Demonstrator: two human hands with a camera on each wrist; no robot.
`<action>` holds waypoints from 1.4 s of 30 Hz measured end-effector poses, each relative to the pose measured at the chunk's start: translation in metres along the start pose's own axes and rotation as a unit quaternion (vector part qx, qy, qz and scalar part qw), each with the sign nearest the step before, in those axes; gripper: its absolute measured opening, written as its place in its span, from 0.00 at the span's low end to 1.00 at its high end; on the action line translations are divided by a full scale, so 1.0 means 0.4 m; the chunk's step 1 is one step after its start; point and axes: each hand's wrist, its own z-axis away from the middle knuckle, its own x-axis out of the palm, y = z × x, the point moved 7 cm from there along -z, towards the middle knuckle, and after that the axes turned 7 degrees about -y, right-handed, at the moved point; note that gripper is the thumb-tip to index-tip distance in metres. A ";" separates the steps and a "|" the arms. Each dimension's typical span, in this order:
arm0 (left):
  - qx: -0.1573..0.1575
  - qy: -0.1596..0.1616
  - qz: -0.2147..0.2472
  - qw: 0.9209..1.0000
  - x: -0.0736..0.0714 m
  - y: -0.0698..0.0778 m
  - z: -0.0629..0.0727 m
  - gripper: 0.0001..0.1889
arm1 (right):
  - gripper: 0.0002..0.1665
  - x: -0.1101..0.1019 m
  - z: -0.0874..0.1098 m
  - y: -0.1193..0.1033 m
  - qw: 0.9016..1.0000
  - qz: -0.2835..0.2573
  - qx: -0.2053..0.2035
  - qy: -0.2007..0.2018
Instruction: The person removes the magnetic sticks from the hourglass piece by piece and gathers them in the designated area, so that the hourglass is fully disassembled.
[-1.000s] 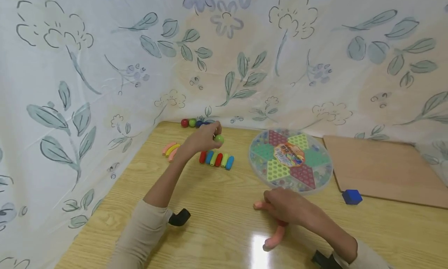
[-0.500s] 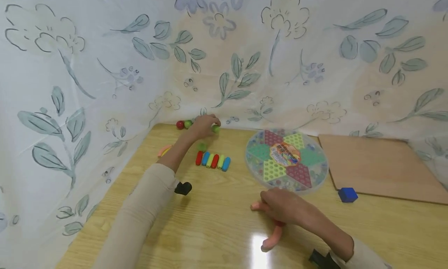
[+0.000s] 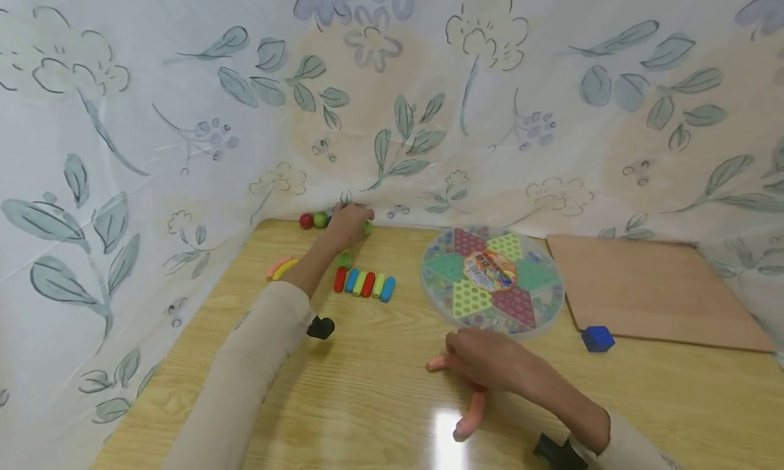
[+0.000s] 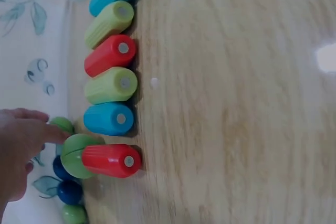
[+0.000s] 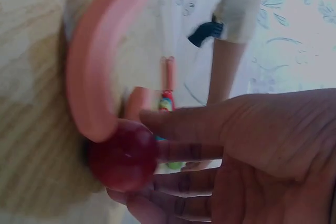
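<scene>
My left hand (image 3: 348,225) reaches to the back edge of the table, its fingers on a green ball (image 3: 367,227); the same green ball (image 4: 62,124) shows between the fingertips in the left wrist view. Another green ball (image 3: 346,260) stands behind a row of short red, blue and lime magnetic rods (image 3: 368,284). My right hand (image 3: 490,358) grips a red ball (image 5: 123,156) with thumb and fingers low over the table. A curved pink rod (image 5: 94,61) meets this ball, and a second pink rod (image 3: 437,362) sticks out left of the hand.
Red (image 3: 305,220), green and blue balls line the back left edge against the floral cloth (image 3: 416,82). Curved pink and yellow rods (image 3: 283,269) lie left. A round Chinese checkers box (image 3: 493,279), a brown board (image 3: 655,290) and a blue cube (image 3: 597,339) are right.
My left hand has moved back with the green ball to the table's rear edge, uncovering the green ball behind the rods. The right hand stays at the red ball. The view has turned slightly right.
</scene>
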 end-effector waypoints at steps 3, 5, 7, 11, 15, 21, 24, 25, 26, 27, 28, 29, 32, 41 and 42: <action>0.012 0.033 -0.010 0.999 -0.039 0.030 0.019 0.20 | 0.27 -0.017 0.005 0.005 0.999 -0.015 0.045 -0.015; 0.035 0.054 -0.009 0.998 -0.071 0.075 0.046 0.19 | 0.25 -0.030 0.015 0.011 0.998 -0.006 0.060 -0.015; 0.077 0.052 0.015 0.996 -0.098 0.137 0.089 0.17 | 0.20 -0.034 0.027 0.019 0.997 -0.002 0.068 -0.021; 0.191 -0.004 0.108 0.976 -0.105 0.279 0.204 0.16 | 0.14 -0.024 0.038 0.028 0.997 -0.023 0.060 -0.047; 0.247 -0.107 0.177 0.947 -0.048 0.400 0.311 0.16 | 0.09 -0.028 0.031 0.017 0.999 -0.008 -0.001 -0.040; 0.211 -0.221 0.171 0.937 0.058 0.484 0.405 0.18 | 0.10 -0.051 0.014 -0.014 0.993 0.044 -0.092 0.052; 0.198 -0.232 0.157 0.939 0.076 0.493 0.423 0.17 | 0.13 -0.046 0.011 -0.014 0.994 0.051 -0.084 0.056; 0.196 -0.232 0.149 0.941 0.078 0.493 0.426 0.16 | 0.13 -0.042 0.012 -0.014 0.994 0.056 -0.081 0.053; 0.193 -0.231 0.142 0.943 0.078 0.491 0.428 0.16 | 0.14 -0.039 0.012 -0.015 0.994 0.062 -0.080 0.050; 0.189 -0.229 0.136 0.945 0.079 0.488 0.429 0.15 | 0.14 -0.036 0.011 -0.016 0.993 0.071 -0.082 0.048; 0.188 -0.230 0.132 0.946 0.079 0.486 0.430 0.14 | 0.14 -0.034 0.010 -0.017 0.992 0.078 -0.085 0.045; 0.188 -0.231 0.131 0.946 0.079 0.485 0.431 0.13 | 0.12 -0.032 0.008 -0.018 0.992 0.080 -0.091 0.042; 0.197 -0.236 0.147 0.940 0.081 0.487 0.437 0.10 | 0.09 -0.027 0.002 -0.016 0.993 0.069 -0.094 0.032; 0.200 -0.252 0.190 0.928 0.091 0.501 0.449 0.07 | 0.10 -0.014 -0.004 -0.014 0.994 0.053 -0.097 0.012; 0.203 -0.251 0.186 0.928 0.091 0.502 0.449 0.08 | 0.10 -0.012 -0.005 -0.015 0.994 0.047 -0.099 0.008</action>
